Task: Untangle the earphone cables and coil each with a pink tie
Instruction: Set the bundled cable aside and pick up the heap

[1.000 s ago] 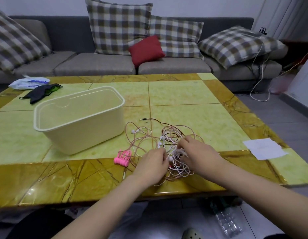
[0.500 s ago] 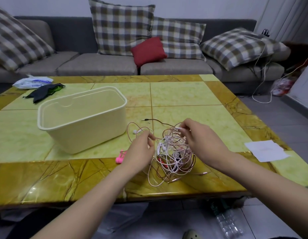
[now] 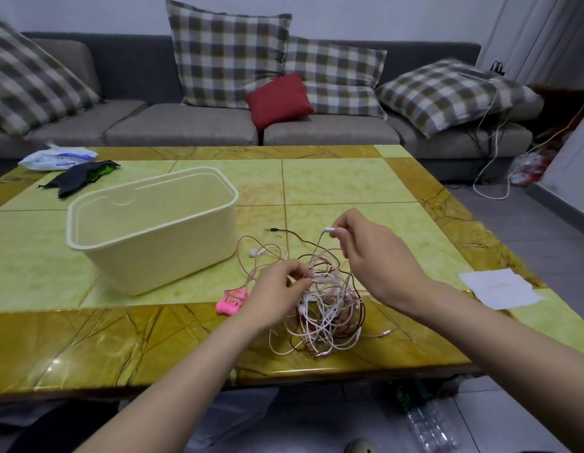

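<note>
It was a home living room: a grey sofa [image 3: 186,125] with checked cushions [image 3: 225,57] and a red cushion [image 3: 279,99] stood behind a yellow-green marble-patterned coffee table [image 3: 333,178].

You've got no readable text here: blue print on the white plastic bag [image 3: 55,157] is too blurred, white paper sheet [image 3: 499,292] shows only faint marks.

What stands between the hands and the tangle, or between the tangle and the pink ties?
Nothing visible. The left hand pinches the tangle at its top; the right hand pinches a white plug above it. The pink ties lie on the table left of the tangle, beside the left wrist.
</note>
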Motion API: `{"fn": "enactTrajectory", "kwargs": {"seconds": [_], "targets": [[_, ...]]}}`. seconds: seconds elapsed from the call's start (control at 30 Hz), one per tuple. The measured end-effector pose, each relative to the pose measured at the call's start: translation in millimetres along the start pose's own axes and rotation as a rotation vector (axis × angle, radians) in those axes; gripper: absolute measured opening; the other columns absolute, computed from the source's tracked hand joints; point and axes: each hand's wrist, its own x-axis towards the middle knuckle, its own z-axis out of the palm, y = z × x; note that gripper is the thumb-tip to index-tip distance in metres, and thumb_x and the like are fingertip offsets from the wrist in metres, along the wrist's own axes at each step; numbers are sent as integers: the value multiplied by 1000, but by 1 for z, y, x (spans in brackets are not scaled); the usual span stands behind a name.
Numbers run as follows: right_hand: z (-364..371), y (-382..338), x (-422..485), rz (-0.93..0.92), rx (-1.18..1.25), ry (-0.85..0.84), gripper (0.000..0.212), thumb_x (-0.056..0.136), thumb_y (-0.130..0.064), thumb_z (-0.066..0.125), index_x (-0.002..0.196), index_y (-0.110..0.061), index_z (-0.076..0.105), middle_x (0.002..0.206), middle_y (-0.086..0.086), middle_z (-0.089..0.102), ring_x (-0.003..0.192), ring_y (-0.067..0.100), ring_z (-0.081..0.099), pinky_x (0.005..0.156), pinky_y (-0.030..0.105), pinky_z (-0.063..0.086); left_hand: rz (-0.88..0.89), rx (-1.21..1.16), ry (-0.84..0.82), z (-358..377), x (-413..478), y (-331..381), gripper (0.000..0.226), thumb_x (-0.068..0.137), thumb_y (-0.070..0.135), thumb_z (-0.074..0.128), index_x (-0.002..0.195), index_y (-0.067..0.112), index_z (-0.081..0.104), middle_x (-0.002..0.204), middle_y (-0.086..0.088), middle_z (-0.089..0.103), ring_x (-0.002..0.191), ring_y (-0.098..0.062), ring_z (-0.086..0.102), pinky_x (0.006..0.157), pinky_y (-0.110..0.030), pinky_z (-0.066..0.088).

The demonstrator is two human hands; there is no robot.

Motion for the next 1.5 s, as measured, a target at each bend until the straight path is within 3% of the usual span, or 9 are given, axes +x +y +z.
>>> {"fn": "enactTrajectory", "kwargs": {"seconds": [0.17,0.4,0.53,0.67,0.83,1.0,1.27,1.4,1.5], "targets": [[0,9,-2,105,48,17,15,99,-32,40,91,-23,47,65,-12,52,58,6,45,50,26,30,-26,-24,85,-14,2,1,18,94,20,54,93,19,72,85,8,69,81,-4,59,72,-17,41],[6,40,-3,334,210,-243,17,95,-19,53,81,-18,61,69,-10,66,67,12,58,54,14,36,-56,-206,215,-37,4,24,20,95,20,51,91,22,70,96,5,66,83,1,53,76,-21,42],[0,27,2,305,352,-130,19,96,-20,50,82,-18,63,66,-8,68,52,7,50,49,14,36,-33,-47,167,-31,5,25,13,91,15,56,89,25,65,100,4,63,83,-7,56,72,-17,43],[-8,1,14,212,523,-96,19,95,-20,52,84,-12,65,62,-4,66,64,10,64,69,23,52,39,-25,81,-22,-1,41,12,87,18,62,98,24,63,99,10,62,74,-15,55,70,-24,46],[-18,-22,29,113,486,-58,24,93,-24,55,80,-10,69,62,-5,63,55,3,57,60,19,49,83,-55,-92,-8,-6,58,10,90,22,60,82,27,64,70,15,62,58,4,53,56,-12,40],[-8,-13,29,215,542,-65,33,100,-26,40,97,-8,68,79,1,67,76,16,65,74,31,55,81,-244,40,-18,-5,57,25,94,16,53,74,16,68,61,7,63,59,-5,55,65,-30,48],[22,-8,-4,128,455,-394,18,94,-10,52,104,-17,66,101,-3,70,97,7,63,90,28,49,110,-453,186,-45,0,66,23,95,14,49,83,18,68,64,-1,62,55,-5,52,58,-17,45],[23,-7,0,135,358,-312,10,90,-20,61,85,-24,67,88,-4,70,84,12,63,79,30,50,135,-502,243,-47,0,65,22,96,17,50,86,21,69,66,1,63,60,-8,54,61,-19,47],[19,-6,3,147,337,-257,13,90,-18,61,80,-24,65,74,-6,66,68,8,61,57,13,46,124,-507,268,-46,1,60,23,97,16,46,92,24,67,77,2,64,66,-9,56,66,-23,50]]}}
